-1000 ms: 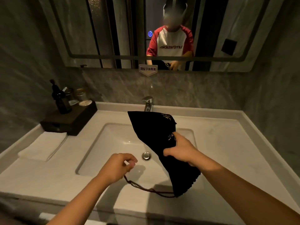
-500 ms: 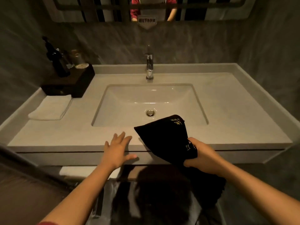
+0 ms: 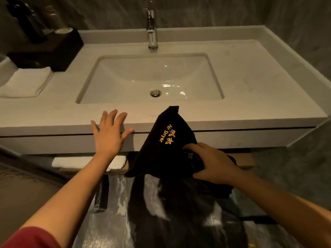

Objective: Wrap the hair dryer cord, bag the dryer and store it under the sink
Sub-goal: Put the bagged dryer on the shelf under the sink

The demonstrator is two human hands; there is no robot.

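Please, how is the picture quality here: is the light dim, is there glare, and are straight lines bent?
Head view: dim, warm light; small glare spots on the wet sink basin and the faucet. The wide lens bows the counter edge. The black bag in the right hand stays legible, while the floor below is murky, with shadow. The open left hand looks sharp.

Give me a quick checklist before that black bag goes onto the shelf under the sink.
1. Right hand grips the black bag: ok.
2. Left hand free, open against the counter edge: ok.
3. Bag's mouth closed: cannot tell, it is hidden.
4. Dryer actually inside: cannot tell.
5. Room on the shelf: partly ok; a white towel lies at its left, the middle is hidden by the bag.
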